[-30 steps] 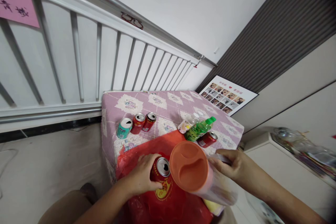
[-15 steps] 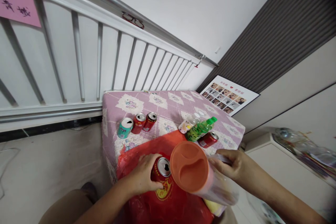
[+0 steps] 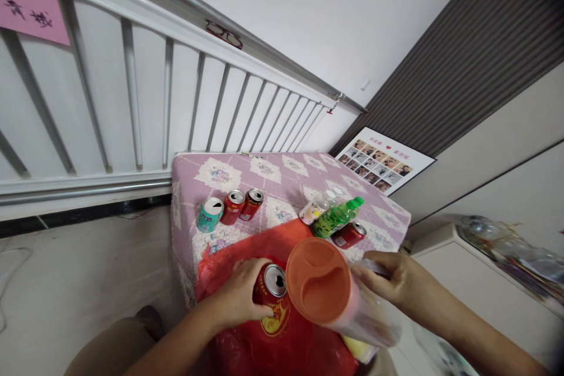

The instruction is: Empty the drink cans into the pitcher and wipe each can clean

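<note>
Fingers of the left hand (image 3: 240, 299) wrap the red can (image 3: 269, 289) (opened) — right hand (image 3: 390, 282) grips the orange-lidded jar (image 3: 328, 294)

The lidded jug (image 3: 324, 282) is at the near edge of the table (image 3: 264, 167), over a plastic bag (image 3: 247, 252). Just left of the jug is an open can (image 3: 271, 285) with the left hand (image 3: 240, 299) around it. The right hand (image 3: 392, 279) grips the jug's right side. Just behind the jug are a lone can (image 3: 349, 235) and two bottles (image 3: 337, 217). Farther behind and to its left is a row of three cans (image 3: 232, 207). Well behind the jug runs a railing (image 3: 132, 100).
</note>
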Motion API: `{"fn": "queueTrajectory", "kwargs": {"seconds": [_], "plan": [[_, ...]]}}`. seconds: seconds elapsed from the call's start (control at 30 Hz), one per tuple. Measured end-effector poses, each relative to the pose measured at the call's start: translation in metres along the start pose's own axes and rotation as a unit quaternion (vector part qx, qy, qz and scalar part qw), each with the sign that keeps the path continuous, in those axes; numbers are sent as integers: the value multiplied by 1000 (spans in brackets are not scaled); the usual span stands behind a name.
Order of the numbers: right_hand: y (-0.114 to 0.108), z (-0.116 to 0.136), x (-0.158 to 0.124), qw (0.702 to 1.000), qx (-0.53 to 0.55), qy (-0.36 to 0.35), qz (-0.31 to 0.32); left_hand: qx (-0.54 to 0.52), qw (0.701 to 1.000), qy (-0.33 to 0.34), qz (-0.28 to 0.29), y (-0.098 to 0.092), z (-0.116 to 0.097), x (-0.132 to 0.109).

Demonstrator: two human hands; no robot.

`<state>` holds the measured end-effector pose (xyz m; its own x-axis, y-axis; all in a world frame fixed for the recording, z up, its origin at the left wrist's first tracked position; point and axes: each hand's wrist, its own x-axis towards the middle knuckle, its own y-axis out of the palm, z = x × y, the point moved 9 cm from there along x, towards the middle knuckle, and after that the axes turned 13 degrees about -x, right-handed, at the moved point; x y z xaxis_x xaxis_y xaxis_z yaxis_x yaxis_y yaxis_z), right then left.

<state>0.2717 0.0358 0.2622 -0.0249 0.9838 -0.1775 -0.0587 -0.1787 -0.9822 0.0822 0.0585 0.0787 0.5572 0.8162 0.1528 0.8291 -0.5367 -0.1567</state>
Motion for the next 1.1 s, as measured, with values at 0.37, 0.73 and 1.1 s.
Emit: {"fn": "queueTrajectory", "kwargs": {"seconds": [0.37,0.73,1.1], "plan": [[0,-1,1,1000,2,-3,0,4,1000,2,1,0,2,0],[2,-1,1,1000,9,-2,3,2,1000,9,4,1,2,1],[0,1,1,1000,16,-2,-5,4,1000,-4,7,0,1,0]]}}
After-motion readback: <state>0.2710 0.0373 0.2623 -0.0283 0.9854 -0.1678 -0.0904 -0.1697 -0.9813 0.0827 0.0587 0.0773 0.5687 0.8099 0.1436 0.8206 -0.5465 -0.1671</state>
